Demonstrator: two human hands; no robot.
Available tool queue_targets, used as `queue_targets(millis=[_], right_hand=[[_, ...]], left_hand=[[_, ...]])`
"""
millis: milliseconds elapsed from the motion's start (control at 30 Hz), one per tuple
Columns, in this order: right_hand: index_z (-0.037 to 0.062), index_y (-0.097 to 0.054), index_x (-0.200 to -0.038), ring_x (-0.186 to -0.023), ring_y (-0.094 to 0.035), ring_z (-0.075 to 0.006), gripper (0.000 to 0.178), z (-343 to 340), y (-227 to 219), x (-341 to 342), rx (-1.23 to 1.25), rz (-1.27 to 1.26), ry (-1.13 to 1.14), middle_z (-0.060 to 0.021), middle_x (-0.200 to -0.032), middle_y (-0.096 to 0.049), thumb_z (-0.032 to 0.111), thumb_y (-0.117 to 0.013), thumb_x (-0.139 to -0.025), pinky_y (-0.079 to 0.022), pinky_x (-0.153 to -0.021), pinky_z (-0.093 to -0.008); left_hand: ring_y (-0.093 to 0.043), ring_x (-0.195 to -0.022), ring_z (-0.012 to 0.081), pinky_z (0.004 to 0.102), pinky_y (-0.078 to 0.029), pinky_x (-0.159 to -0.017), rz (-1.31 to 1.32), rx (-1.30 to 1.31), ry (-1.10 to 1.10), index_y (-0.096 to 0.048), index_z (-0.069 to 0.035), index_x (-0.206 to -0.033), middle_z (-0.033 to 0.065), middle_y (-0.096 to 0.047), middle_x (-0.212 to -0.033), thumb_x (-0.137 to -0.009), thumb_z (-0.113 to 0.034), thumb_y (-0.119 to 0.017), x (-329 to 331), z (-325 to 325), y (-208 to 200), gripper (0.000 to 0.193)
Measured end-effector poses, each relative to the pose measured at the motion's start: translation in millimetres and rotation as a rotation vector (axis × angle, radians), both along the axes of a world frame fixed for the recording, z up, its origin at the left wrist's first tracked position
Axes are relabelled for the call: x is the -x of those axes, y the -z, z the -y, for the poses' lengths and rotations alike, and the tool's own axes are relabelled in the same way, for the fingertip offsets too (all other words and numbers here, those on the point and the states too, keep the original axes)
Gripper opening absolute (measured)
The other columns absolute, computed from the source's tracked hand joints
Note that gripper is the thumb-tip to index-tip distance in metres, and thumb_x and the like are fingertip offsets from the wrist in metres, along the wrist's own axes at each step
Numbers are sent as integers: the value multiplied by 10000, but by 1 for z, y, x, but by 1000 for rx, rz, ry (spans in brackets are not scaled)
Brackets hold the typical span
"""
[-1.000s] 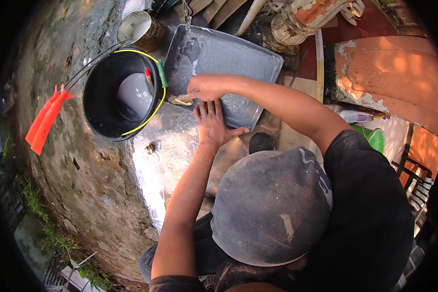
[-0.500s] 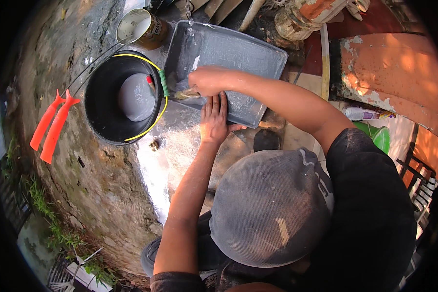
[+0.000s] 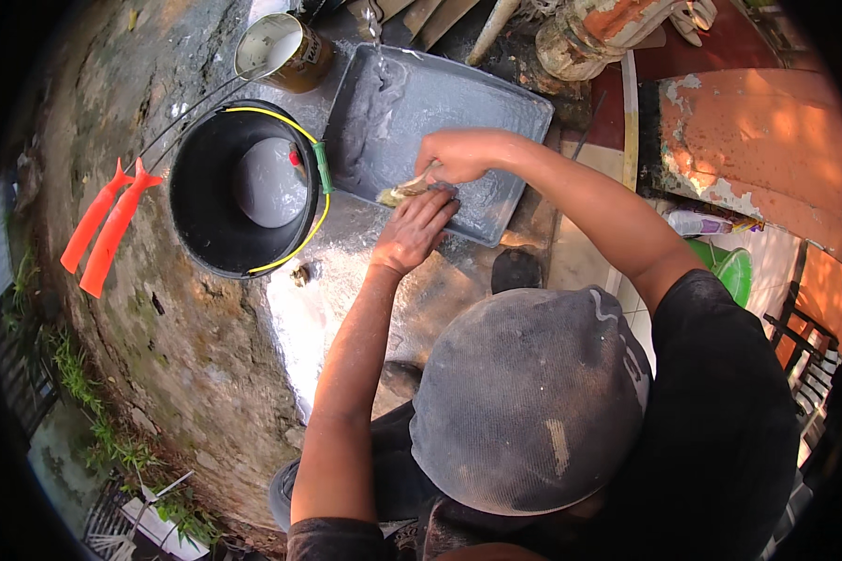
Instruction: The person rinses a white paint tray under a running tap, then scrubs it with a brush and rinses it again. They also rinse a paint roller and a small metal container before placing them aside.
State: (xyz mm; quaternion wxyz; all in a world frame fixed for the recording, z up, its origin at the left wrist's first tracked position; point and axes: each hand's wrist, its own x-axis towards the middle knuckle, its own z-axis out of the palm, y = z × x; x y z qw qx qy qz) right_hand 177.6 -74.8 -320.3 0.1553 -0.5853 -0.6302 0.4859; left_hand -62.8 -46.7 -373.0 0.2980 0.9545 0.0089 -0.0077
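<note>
A shallow rectangular grey tray [image 3: 468, 98] lies tilted on the ground, its inside smeared with wet grey paint-like stuff. My right hand [image 3: 468, 157] is closed round a paintbrush [image 3: 404, 192], whose pale bristles point left near the tray's near edge. My left hand [image 3: 413, 232] grips that near rim, fingers laid over it and grey at the tips, just below the brush. To the left stands a black bucket [image 3: 192, 192] with whitish liquid at the bottom. Its yellow handle has a green grip, and a red-tipped thing shows inside by the rim.
Behind the bucket is an open paint can [image 3: 311, 65] with white inside. Two orange grips [image 3: 112, 229] on thin rods reach out left of it. A peeling orange panel [image 3: 758, 140] and a green container [image 3: 734, 276] are at right. A worn pot-like object [image 3: 571, 51] stands behind the tray.
My right hand has moved right with the brush, away from the tray's left corner. My left fingers, stretched into the tray before, have drawn back onto the rim. More wet grey streaks show.
</note>
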Motion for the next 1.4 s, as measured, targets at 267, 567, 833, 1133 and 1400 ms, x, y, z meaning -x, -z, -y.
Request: queue_targets(millis=[267, 567, 833, 1133, 1400], right_hand=[[29, -792, -1098, -961, -734, -392, 254, 18, -4, -6, -15, 102, 120, -222, -1014, -769, 135, -679, -896, -554, -846, -472], [29, -781, -1075, -906, -708, -414, 233, 132, -54, -28, 141, 23, 220, -219, -958, -749, 163, -655, -931, -528, -794, -492], [7, -747, -927, -862, -678, -487, 186, 65, -29, 59, 22, 228, 464, -277, -879, -706, 150, -628, -937, -530, -779, -563], [-19, -721, -838, -819, -708, -504, 179, 88, -102, -95, -211, 880, 408, -303, -828, -696, 103, -602, -891, -592, -687, -537], [19, -752, -810, -744, -769, -344, 154, 123, -112, 9, -55, 925, 256, -182, -776, -747, 57, -608, -850, -614, -647, -448]], left_hand=[[-594, -1130, 230, 408, -512, -973, 224, -210, 60, -701, -213, -1208, 22, -596, -1208, -885, -197, -627, -1, 45, -8, 332], [-553, -1267, 299, 514, -405, -1126, 108, -176, -451, -503, -59, -1427, 135, -576, -1371, -633, -466, -923, 12, 21, 6, 986], [-241, -1596, 386, 552, -197, -1296, -112, -112, -611, -56, -61, -1690, 251, -223, -1716, -440, -515, -982, -15, 18, -11, 1621], [-410, -1513, 421, 544, -328, -1210, -375, -393, -403, -296, -210, -1683, 243, -432, -1636, -520, -748, -868, -33, 8, -33, 1403], [-298, -1522, 567, 591, -251, -1251, -670, -378, -254, -158, -15, -1678, 404, -281, -1634, -529, -863, -823, -49, 9, -67, 1576]])
